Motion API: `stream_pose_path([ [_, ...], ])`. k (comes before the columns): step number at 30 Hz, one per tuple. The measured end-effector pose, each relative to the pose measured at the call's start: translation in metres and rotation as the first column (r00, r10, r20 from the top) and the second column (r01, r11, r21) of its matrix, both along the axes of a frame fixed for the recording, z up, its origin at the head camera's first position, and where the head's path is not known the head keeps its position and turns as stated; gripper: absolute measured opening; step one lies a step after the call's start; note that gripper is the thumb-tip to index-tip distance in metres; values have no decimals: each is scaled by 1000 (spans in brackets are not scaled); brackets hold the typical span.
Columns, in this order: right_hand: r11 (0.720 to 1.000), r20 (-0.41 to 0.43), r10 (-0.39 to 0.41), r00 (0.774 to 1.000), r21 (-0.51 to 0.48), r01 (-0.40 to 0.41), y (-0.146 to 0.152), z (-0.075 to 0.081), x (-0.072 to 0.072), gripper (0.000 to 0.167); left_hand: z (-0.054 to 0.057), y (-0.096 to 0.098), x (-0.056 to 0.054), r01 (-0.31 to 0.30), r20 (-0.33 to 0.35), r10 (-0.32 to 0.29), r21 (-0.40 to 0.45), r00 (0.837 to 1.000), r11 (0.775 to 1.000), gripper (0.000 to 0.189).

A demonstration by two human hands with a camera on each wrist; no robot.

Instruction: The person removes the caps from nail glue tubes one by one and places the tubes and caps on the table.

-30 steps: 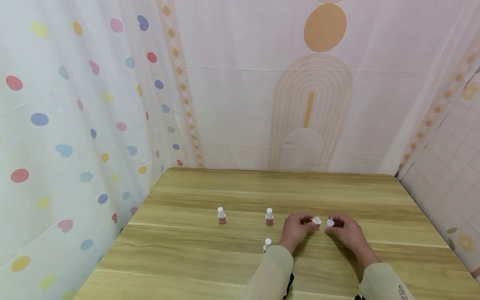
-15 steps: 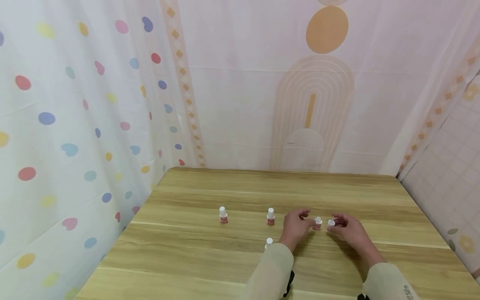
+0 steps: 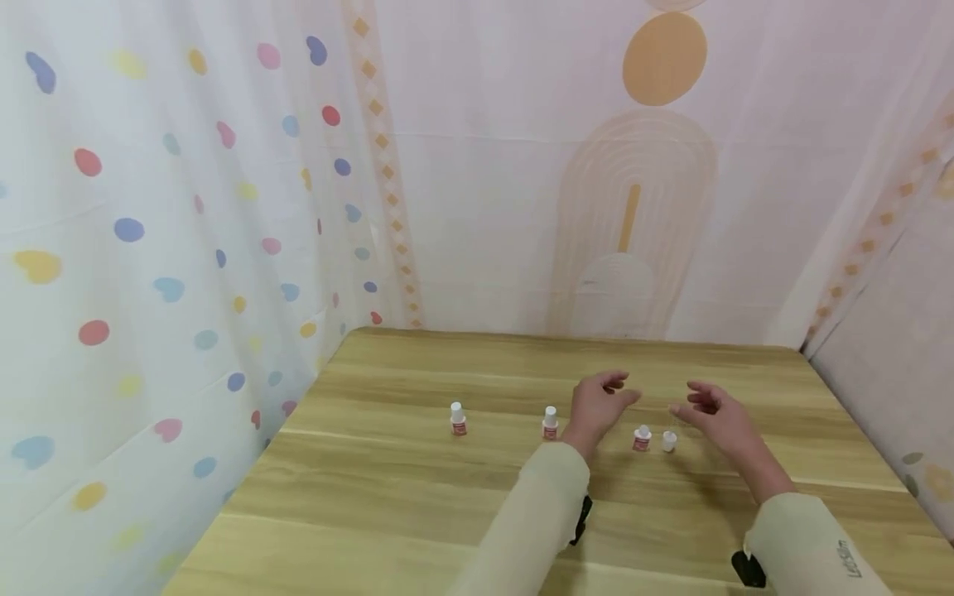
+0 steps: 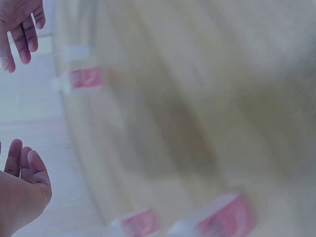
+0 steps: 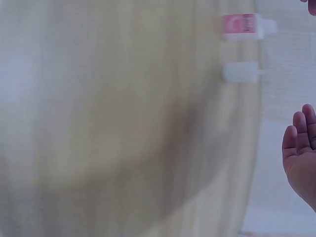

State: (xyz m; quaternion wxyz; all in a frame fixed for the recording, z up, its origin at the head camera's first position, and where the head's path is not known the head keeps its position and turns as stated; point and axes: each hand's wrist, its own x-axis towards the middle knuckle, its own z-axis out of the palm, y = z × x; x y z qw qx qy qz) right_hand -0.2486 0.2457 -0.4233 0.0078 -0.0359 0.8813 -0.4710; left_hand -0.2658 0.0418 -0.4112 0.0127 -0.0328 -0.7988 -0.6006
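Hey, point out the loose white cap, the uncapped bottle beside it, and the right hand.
White cap [image 3: 669, 442]: head view, middle of its body.
Uncapped bottle [image 5: 241, 24]: right wrist view, on its pink label.
Right hand [image 3: 721, 422]: head view, back of the hand.

White cap [image 3: 668, 443] beside small bottle [image 3: 642, 439]
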Motion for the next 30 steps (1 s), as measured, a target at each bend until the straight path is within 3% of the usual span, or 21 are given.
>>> stream_pose_path([
  [8, 1000, -56, -29, 998, -12, 29, -11, 30, -10, 80, 40, -20, -17, 21, -65, -22, -12, 998, 1000, 35],
  [15, 999, -100, -28, 995, -41, 24, -28, 46, -15, 74, 62, -42, -24, 71, -111, -68, 20, 991, 997, 38],
  [23, 998, -164, -33, 986, -60, 24, -48, 54, -22, 59, 67, -61, -32, 113, -127, -115, -21, 985, 993, 40],
  [30, 993, -177, -8, 984, -115, -13, -66, 55, -25, 53, 66, -80, -35, 142, -112, -140, 11, 984, 990, 39],
])
